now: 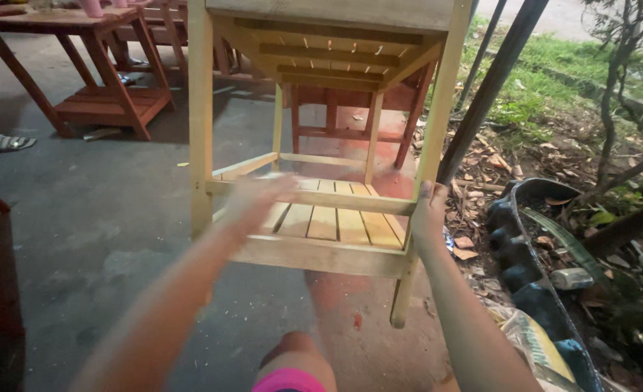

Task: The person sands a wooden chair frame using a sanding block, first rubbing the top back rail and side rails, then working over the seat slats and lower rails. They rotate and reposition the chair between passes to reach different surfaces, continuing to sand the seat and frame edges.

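1. Gripping the tilted unpainted wooden table, the right hand is wrapped round its front right leg where the lower rail joins; fingers closed on the wood, thumb pointing up along the leg.
2. Left hand is motion-blurred near the middle of the same lower rail. Cannot tell if it is clasping the rail, flat on it or just short of it.
3. Table sits dead ahead of the person, leaning, over the concrete floor; the slatted lower shelf faces the camera and the top runs out of frame above. The front right foot looks clear of the ground; where the other feet rest is not clear.
4. Red-painted tables stand behind: one at upper left, one directly behind the unpainted one. A dark slanted pole passes just right of the held leg. Leaf litter and a row of dark tyres lie to the right. The person's knee shows at bottom centre.
5. Risks, as judgement: only one hand is clearly holding, so the leaning table could twist or drop onto the knee. Swinging it right could knock the pole or catch the tyres. Raw wood may splinter into bare fingers.
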A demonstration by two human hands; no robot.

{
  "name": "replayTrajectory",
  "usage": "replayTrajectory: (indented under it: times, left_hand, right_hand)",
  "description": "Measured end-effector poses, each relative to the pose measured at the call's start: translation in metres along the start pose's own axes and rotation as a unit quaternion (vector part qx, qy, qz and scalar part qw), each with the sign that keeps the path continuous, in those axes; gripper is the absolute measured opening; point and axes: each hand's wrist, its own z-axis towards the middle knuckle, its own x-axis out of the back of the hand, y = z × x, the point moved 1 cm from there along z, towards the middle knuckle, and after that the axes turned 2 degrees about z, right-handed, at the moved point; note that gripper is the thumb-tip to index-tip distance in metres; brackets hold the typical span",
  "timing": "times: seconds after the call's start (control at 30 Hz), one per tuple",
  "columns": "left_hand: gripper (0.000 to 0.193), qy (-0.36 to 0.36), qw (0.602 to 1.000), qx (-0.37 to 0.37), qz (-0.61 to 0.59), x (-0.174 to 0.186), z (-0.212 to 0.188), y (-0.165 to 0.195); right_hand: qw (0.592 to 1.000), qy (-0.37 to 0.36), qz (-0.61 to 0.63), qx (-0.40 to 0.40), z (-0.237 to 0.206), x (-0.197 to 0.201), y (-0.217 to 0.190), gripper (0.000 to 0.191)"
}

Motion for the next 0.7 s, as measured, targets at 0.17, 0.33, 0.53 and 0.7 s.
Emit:
replayTrajectory:
  times: [0.17, 0.33, 0.53, 0.7]
  left_hand:
    - [0.044, 0.043, 0.998, 0.013, 0.036, -0.092, 0.068, 0.132]
    - [0.029, 0.123, 0.992, 0.032, -0.004, -0.067, 0.018, 0.085]
    - [0.036, 0.09, 0.976, 0.123, 0.153, -0.023, -0.039, -0.015]
    - [0.036, 0.114, 0.981, 0.158, -0.002, -0.101, 0.034, 0.14]
  right_hand:
    - [0.994, -0.031, 0.069, -0.084, -0.002, 0.004, -0.016, 0.041]
    - [0.994, -0.02, 0.045, -0.093, -0.007, 0.003, -0.021, 0.039]
    - [0.999, -0.01, 0.018, -0.03, -0.003, 0.0, -0.011, 0.038]
    - [0.996, -0.028, 0.073, -0.04, 0.0, 0.002, -0.015, 0.036]
